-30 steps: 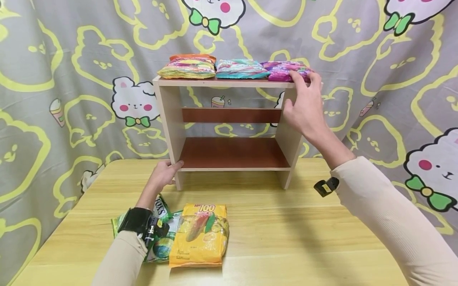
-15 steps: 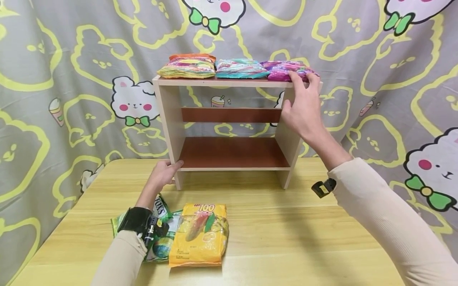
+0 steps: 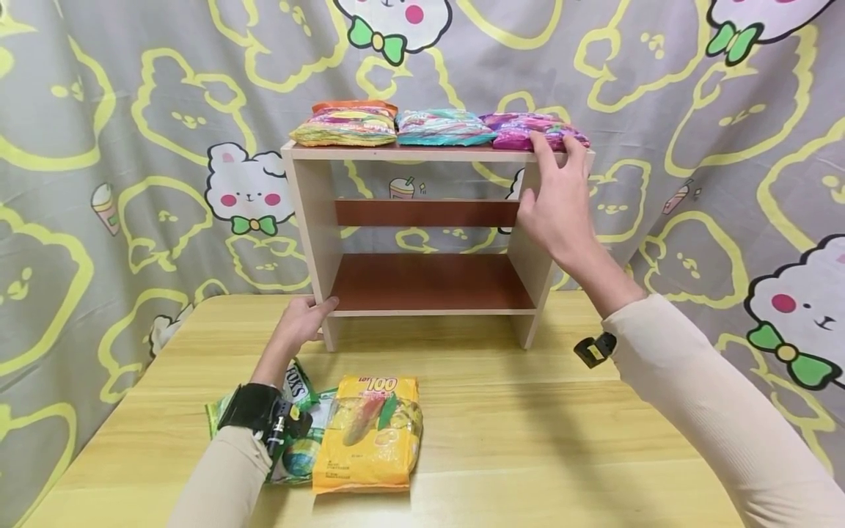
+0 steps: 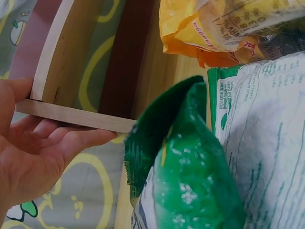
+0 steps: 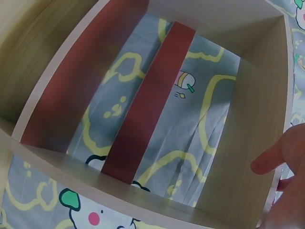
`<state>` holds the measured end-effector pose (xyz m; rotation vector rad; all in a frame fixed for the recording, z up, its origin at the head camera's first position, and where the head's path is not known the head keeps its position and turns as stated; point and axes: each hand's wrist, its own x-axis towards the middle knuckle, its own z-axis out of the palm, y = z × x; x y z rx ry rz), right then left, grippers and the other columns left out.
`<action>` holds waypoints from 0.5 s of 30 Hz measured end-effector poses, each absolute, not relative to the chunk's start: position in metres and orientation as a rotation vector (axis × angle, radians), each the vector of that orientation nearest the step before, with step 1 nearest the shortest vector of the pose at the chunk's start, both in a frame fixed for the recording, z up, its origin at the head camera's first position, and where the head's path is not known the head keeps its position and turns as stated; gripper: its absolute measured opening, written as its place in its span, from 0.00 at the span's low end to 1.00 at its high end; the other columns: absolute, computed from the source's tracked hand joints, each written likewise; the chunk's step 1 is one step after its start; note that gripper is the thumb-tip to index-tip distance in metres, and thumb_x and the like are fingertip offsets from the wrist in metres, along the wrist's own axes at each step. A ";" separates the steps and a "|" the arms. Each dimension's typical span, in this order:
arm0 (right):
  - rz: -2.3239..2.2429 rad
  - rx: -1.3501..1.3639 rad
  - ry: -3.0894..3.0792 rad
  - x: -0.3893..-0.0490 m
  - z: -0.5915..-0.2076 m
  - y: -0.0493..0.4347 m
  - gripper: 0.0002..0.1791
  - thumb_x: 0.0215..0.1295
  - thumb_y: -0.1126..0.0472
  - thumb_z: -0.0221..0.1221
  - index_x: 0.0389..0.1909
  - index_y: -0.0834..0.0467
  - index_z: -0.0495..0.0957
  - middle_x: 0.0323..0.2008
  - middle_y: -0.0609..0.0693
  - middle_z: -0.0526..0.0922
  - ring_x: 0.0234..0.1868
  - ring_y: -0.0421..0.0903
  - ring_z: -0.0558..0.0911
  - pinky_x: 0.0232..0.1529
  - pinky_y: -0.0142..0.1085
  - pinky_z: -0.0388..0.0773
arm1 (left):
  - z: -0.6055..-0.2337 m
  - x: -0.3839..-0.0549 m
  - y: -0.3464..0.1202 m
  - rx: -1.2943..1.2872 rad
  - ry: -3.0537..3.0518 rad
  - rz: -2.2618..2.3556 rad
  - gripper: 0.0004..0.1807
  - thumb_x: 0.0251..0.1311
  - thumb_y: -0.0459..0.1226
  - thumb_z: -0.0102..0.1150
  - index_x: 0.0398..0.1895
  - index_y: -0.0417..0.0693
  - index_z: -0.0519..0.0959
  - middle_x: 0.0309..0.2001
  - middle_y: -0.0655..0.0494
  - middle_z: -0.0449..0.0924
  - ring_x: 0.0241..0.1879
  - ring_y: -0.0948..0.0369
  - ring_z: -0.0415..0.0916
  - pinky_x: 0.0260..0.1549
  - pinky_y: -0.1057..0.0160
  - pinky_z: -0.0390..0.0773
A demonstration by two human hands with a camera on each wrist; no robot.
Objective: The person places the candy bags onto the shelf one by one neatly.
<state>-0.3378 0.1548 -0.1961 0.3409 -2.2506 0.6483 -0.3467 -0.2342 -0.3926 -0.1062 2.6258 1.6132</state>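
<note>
- On top of the small wooden rack point(image 3: 432, 282), at its right end, lies the purple bag point(image 3: 528, 132), flat, with its front side near the edge of the board
- At that bag's front side is the right hand point(image 3: 561, 205), fingertips touching the wrapper, thumb spread apart below in front of the rack; the grip is wide and loose, closed round nothing
- At the rack's lower left, the left hand point(image 3: 302, 321) has a narrow grip on the side board, its thumb over the front end of the lower shelf and its fingers along the outer face
- Left of the purple bag, in the same row, come a light blue bag point(image 3: 445, 127) and a yellow and pink bag point(image 3: 345, 126), with an orange edge point(image 3: 355, 105) showing behind the last one
- On the desk point(image 3: 502, 433), in front of the rack, lies a yellow bag point(image 3: 370, 447) marked 100, with a mango pictured on it
- Just left of it, partly hidden by the left forearm, are green bags point(image 3: 300, 385), one with a white, printed back in the left wrist view
- Behind everything hangs a grey curtain point(image 3: 660, 103) with yellow bear outlines and white cartoon animals wearing green bows
</note>
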 end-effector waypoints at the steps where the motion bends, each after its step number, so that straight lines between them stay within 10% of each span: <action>1: 0.642 0.341 -2.254 -0.338 -0.197 0.155 0.40 0.63 0.69 0.54 0.77 0.50 0.61 0.75 0.66 0.53 0.77 0.62 0.54 0.73 0.56 0.64 | -0.393 -0.347 -0.235 -0.107 2.623 1.614 0.34 0.76 0.52 0.48 0.73 0.37 0.65 0.71 0.36 0.66 0.71 0.41 0.65 0.59 0.44 0.79; 15: 0.630 0.384 -2.240 -0.339 -0.199 0.162 0.42 0.61 0.71 0.54 0.78 0.51 0.59 0.75 0.66 0.54 0.76 0.63 0.57 0.67 0.61 0.68 | -0.394 -0.347 -0.234 -0.098 2.646 1.602 0.34 0.76 0.52 0.47 0.74 0.37 0.65 0.71 0.36 0.66 0.70 0.40 0.66 0.58 0.43 0.80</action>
